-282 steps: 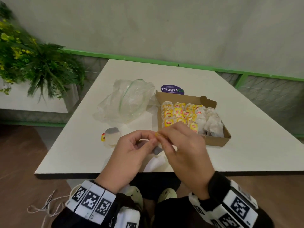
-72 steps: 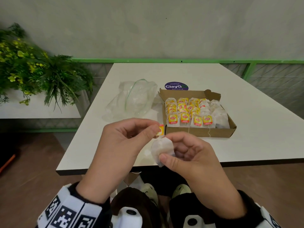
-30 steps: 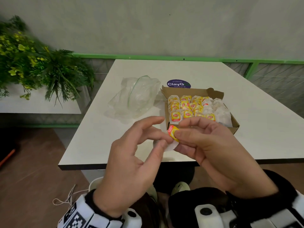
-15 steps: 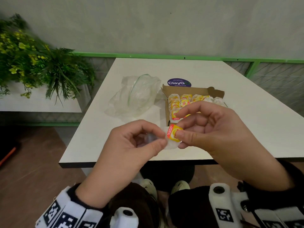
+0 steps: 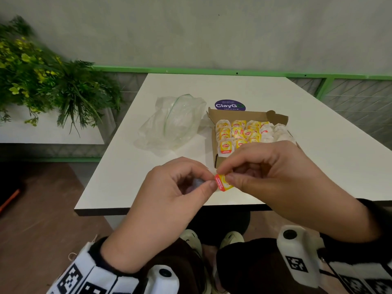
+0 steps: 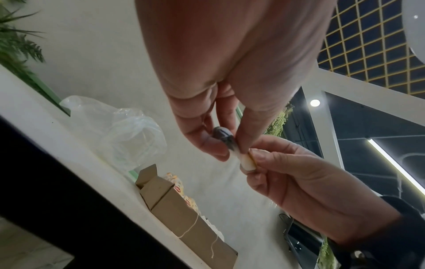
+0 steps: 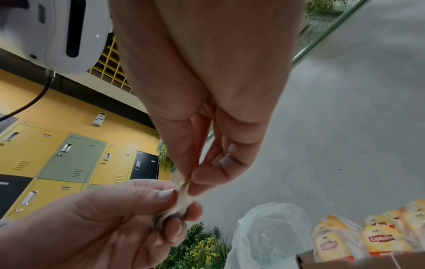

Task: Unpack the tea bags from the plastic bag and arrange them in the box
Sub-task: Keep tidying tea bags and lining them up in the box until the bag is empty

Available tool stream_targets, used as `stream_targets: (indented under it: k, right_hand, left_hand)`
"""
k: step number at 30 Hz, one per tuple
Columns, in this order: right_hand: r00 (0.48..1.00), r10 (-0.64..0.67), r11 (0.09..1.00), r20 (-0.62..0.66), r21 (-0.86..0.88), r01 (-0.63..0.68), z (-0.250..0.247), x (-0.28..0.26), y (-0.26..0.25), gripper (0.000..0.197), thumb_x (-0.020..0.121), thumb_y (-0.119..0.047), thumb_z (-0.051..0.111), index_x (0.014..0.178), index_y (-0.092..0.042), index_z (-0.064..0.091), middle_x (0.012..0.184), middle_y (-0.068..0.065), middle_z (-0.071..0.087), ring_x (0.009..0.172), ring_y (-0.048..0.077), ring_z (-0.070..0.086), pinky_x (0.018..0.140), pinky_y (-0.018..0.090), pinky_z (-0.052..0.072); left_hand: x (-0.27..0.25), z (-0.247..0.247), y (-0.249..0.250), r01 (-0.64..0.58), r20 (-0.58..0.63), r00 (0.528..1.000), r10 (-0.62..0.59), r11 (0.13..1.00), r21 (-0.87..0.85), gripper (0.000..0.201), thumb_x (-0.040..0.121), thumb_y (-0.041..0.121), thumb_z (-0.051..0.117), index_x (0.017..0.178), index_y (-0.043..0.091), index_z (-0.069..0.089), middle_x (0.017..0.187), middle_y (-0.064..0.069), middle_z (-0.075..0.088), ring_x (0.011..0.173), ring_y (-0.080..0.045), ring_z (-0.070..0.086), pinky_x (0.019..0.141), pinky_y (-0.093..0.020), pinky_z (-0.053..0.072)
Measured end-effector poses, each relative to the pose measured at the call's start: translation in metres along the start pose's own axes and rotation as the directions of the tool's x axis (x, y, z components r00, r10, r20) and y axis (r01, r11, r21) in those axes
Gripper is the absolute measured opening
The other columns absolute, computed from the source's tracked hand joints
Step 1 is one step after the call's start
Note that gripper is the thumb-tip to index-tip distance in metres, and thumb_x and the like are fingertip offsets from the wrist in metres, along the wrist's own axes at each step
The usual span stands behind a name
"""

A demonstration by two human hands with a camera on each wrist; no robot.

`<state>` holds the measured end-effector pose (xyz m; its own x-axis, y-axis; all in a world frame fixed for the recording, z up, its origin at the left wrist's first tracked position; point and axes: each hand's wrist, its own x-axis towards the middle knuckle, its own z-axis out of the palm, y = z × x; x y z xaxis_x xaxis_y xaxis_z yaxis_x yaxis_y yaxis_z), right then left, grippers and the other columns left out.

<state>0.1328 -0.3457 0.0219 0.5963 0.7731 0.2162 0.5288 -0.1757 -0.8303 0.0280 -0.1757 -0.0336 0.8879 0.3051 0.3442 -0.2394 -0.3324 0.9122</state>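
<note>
Both hands hold one tea bag [image 5: 222,183] above the table's near edge. My left hand [image 5: 203,181] pinches its white pouch [image 6: 226,140] between thumb and fingers. My right hand [image 5: 226,174] pinches the yellow and red tag [image 6: 249,161] end. The brown cardboard box [image 5: 218,160] sits just beyond the hands, with several tagged tea bags [image 5: 226,146] lined up inside; my right hand hides its near right part. The clear plastic bag [image 5: 176,122] lies crumpled and open to the left of the box.
A white table [image 5: 339,158] carries everything; a purple round sticker [image 5: 230,105] sits behind the box. A green plant [image 5: 48,81] stands off the table's left side. A green rail and grey wall run behind. Two strings [image 6: 195,227] hang over the box's front wall.
Over the last second both hands have drawn together on the tea bag, with the tag turning flatter between the thumbs. The loose tea bag seen on the table 9.4 s ago is gone.
</note>
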Motion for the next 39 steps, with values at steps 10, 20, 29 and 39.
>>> stream_targets:
  k: [10, 20, 29, 39]
  right_hand:
    - [0.987, -0.060, 0.993, -0.152, -0.111, 0.044, 0.007, -0.003, 0.008, 0.026, 0.083, -0.005, 0.077, 0.100, -0.025, 0.076, 0.081, -0.009, 0.070, 0.071, 0.014, 0.063, 0.067, 0.026, 0.056]
    - [0.963, -0.201, 0.879, -0.178, -0.467, 0.097, 0.000, -0.013, 0.005, 0.036, 0.083, -0.016, 0.067, 0.117, -0.026, 0.069, 0.081, -0.015, 0.063, 0.070, 0.002, 0.055, 0.067, 0.015, 0.047]
    - [0.931, 0.076, 0.969, -0.357, 0.248, 0.017, -0.036, -0.029, 0.026, 0.037, 0.082, -0.002, 0.079, 0.115, -0.017, 0.067, 0.093, 0.005, 0.074, 0.080, 0.018, 0.068, 0.072, 0.029, 0.057]
    - [0.869, 0.458, 0.737, -0.186, 0.626, -0.255, -0.075, -0.037, 0.054, 0.023, 0.083, -0.013, 0.076, 0.098, 0.003, 0.072, 0.081, 0.013, 0.070, 0.071, 0.017, 0.062, 0.061, 0.024, 0.050]
  left_hand:
    - [0.001, 0.006, 0.001, 0.099, 0.039, 0.995, -0.096, 0.991, -0.092, 0.007, 0.082, 0.030, 0.071, 0.085, 0.026, 0.076, 0.092, -0.005, 0.074, 0.083, -0.027, 0.066, 0.086, -0.054, 0.056]
    - [0.007, 0.026, 0.010, 0.079, 0.050, 0.996, -0.074, 0.989, -0.124, 0.008, 0.080, 0.033, 0.081, 0.083, 0.026, 0.078, 0.080, -0.001, 0.071, 0.072, -0.008, 0.061, 0.069, -0.020, 0.050]
    - [0.027, 0.077, 0.017, -0.010, -0.091, 0.996, -0.015, 0.963, -0.269, 0.010, 0.073, 0.012, 0.081, 0.083, 0.013, 0.082, 0.078, -0.001, 0.077, 0.070, -0.008, 0.066, 0.072, -0.019, 0.054]
    - [0.045, 0.129, 0.013, -0.093, -0.126, 0.990, 0.064, 0.967, -0.236, 0.012, 0.081, 0.004, 0.080, 0.085, 0.015, 0.081, 0.088, 0.000, 0.076, 0.079, -0.013, 0.069, 0.075, -0.022, 0.055]
